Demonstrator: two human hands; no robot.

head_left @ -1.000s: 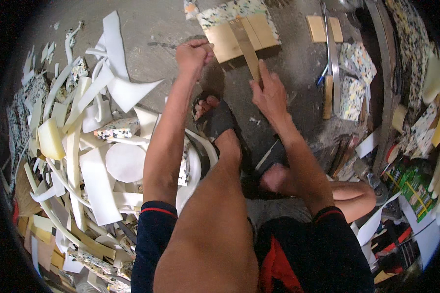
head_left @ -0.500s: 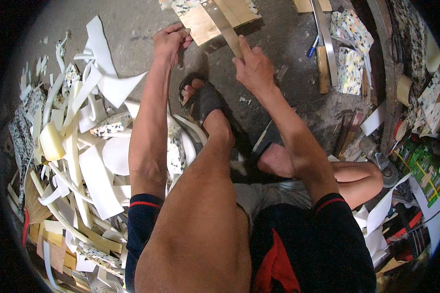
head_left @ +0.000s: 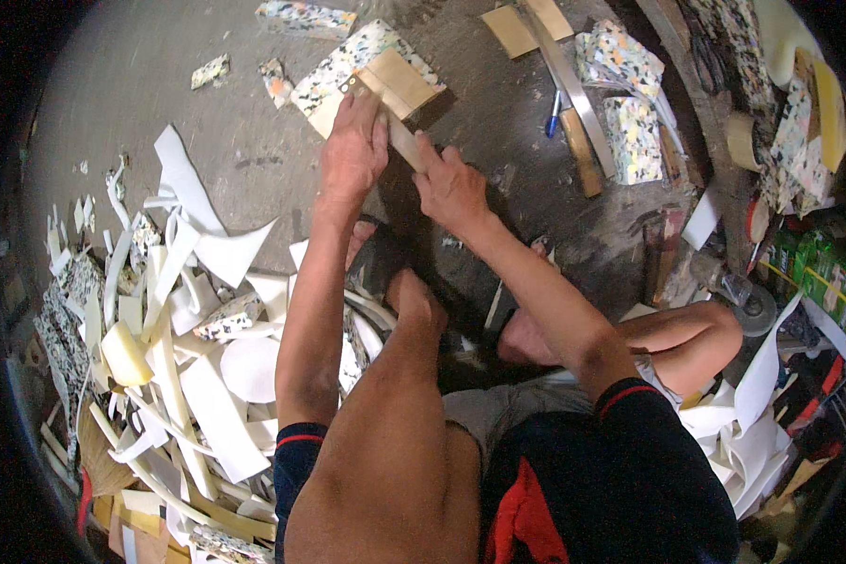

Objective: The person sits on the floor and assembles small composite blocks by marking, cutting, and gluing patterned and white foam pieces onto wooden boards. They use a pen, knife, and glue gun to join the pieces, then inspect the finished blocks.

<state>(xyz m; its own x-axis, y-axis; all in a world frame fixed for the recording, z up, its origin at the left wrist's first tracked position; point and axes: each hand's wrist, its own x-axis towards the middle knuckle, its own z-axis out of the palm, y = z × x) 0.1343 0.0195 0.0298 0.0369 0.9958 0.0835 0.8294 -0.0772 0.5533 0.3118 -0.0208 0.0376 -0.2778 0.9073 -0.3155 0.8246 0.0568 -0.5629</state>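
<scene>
Head view, nearest first: the person sits low on the concrete floor (head_left: 254, 141), a bare knee raised in the middle and the other leg folded out to the right, dark shorts with a red patch at the bottom edge. A sandalled foot (head_left: 385, 268) rests on the floor just below the hands. To the person's left lies a heap of white foam offcuts (head_left: 197, 376), strips and curved scraps piled over each other, with a yellowish piece among them.

Both arms reach forward over the foot. The left hand (head_left: 352, 150) presses flat, fingers spread, on a tan cardboard piece (head_left: 399, 80) that lies on a slab of speckled foam (head_left: 348, 66). The right hand (head_left: 451, 183) is clenched around a narrow tan wooden strip (head_left: 406, 143), which runs slanting up under the left hand's fingers toward the cardboard; what its far end is cannot be told.

Farther right lie a long metal ruler (head_left: 573, 85), a blue pen (head_left: 554, 115) and two more speckled foam blocks (head_left: 630, 132). Beyond, another speckled slab (head_left: 305, 17) lies at the top edge.
</scene>
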